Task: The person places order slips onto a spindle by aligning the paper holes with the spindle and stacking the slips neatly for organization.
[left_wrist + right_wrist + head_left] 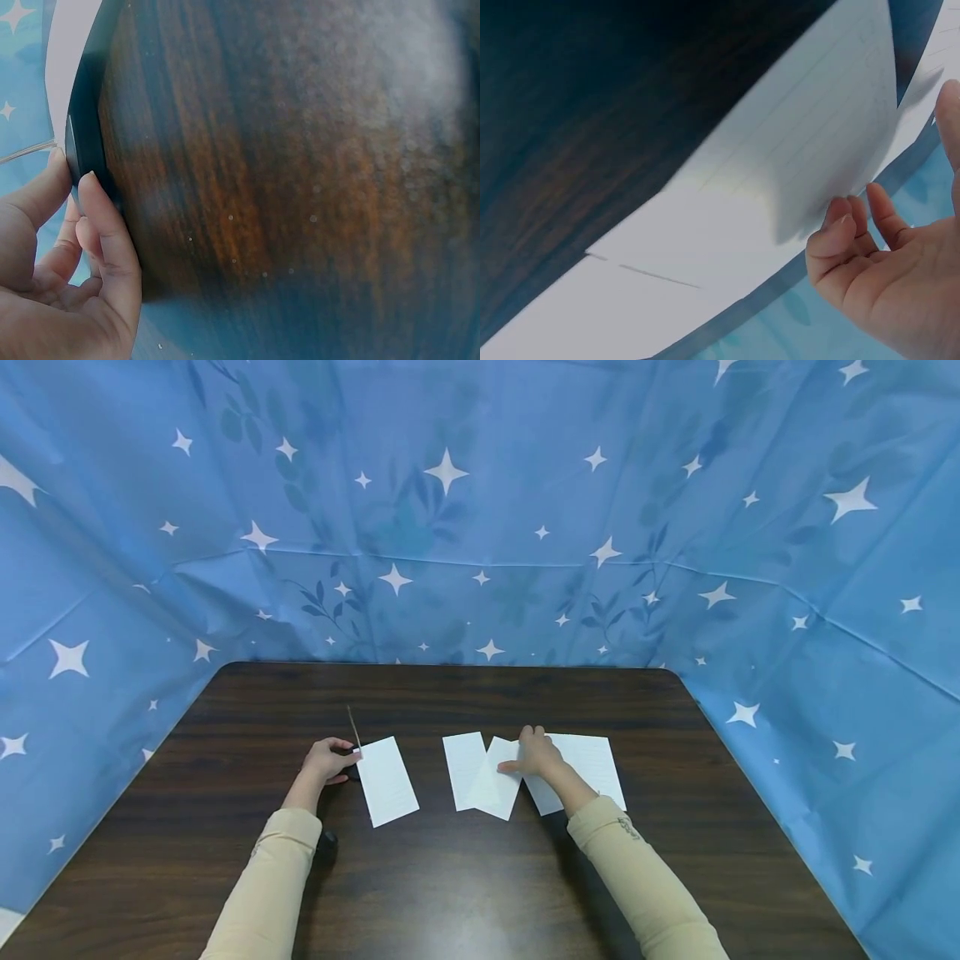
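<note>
At the left of the table, my left hand [327, 762] pinches the left edge of a small white notepad [387, 782] between thumb and fingers. A dark edge [88, 142] shows between the fingertips in the left wrist view. From the notepad's upper left corner a thin brown strip [353, 727] sticks up; its kind is unclear. My right hand [535, 755] is over ruled white sheets [592, 764], its fingers loosely bent. In the right wrist view those fingers are close to a ruled sheet [780, 142]; whether they touch it I cannot tell.
Two overlapping white sheets [462, 768] lie left of my right hand, in the middle of the dark wooden table [450, 877]. Behind the table's far edge hangs a blue cloth [480, 510] with white stars.
</note>
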The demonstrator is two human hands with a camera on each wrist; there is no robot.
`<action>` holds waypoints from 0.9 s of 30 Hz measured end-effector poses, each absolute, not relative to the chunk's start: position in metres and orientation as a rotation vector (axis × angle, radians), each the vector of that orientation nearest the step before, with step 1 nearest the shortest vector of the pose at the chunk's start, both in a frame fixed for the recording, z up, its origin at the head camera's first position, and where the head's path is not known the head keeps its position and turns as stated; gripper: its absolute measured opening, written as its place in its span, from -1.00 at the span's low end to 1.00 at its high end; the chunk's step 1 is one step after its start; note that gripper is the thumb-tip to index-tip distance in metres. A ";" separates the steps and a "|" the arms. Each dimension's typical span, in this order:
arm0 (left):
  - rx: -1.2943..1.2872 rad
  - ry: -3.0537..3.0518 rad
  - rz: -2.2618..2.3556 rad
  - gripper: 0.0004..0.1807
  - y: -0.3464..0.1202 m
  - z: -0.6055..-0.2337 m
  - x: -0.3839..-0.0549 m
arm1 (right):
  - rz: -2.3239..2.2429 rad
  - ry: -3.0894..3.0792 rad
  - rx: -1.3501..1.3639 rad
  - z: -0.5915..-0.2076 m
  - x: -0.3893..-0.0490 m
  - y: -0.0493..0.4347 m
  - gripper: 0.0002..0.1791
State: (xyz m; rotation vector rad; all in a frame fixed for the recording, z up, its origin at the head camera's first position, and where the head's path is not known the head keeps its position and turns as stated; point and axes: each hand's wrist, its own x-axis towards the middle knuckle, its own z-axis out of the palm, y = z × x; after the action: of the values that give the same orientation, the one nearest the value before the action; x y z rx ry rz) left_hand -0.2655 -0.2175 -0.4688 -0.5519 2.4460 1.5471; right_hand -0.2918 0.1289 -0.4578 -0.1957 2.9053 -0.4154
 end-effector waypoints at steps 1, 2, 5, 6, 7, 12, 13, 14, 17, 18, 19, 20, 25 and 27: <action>-0.551 2.445 1.547 -0.62 -0.217 -0.468 -0.265 | -0.409 2.899 -0.180 -0.458 -0.292 0.129 -0.04; -0.547 2.444 1.549 -0.62 -0.217 -0.468 -0.265 | -0.401 2.894 -0.168 -0.458 -0.293 0.128 -0.02; -0.546 2.446 1.548 -0.62 -0.217 -0.467 -0.265 | -0.405 2.874 -0.134 -0.456 -0.294 0.126 0.03; -0.546 2.448 1.548 -0.62 -0.217 -0.467 -0.265 | -0.405 2.867 -0.126 -0.456 -0.294 0.125 0.04; -0.547 2.451 1.549 -0.62 -0.217 -0.467 -0.265 | -0.406 2.861 -0.117 -0.455 -0.294 0.124 0.05; -0.540 2.455 1.555 -0.62 -0.219 -0.466 -0.265 | -0.398 2.850 -0.092 -0.452 -0.294 0.121 0.07; -0.538 2.458 1.556 -0.62 -0.219 -0.466 -0.265 | -0.401 2.847 -0.092 -0.451 -0.294 0.121 0.06; -0.535 2.460 1.558 -0.62 -0.219 -0.465 -0.265 | -0.404 2.843 -0.097 -0.451 -0.295 0.121 0.05; -0.528 2.470 1.558 -0.62 -0.219 -0.464 -0.265 | -0.435 2.828 -0.107 -0.452 -0.297 0.121 0.01; -0.526 2.472 1.558 -0.62 -0.219 -0.464 -0.265 | -0.449 2.823 -0.110 -0.452 -0.298 0.121 -0.03; -0.527 2.471 1.558 -0.62 -0.219 -0.464 -0.265 | -0.456 2.821 -0.110 -0.453 -0.298 0.121 -0.06; -0.527 2.469 1.559 -0.62 -0.219 -0.464 -0.265 | -0.461 2.819 -0.109 -0.454 -0.298 0.121 -0.10; -0.522 2.463 1.555 -0.63 -0.218 -0.463 -0.263 | -0.503 2.817 -0.085 -0.458 -0.298 0.118 -0.08; -0.523 2.469 1.543 -0.62 -0.217 -0.463 -0.262 | -0.550 2.811 -0.065 -0.458 -0.296 0.117 0.03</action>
State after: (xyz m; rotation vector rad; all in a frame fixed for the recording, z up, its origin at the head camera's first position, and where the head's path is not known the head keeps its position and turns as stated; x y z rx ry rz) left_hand -0.2617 -0.2167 -0.4627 -0.5228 2.4691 1.5425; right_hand -0.2964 0.1166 -0.4580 -0.0647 2.8110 -0.5503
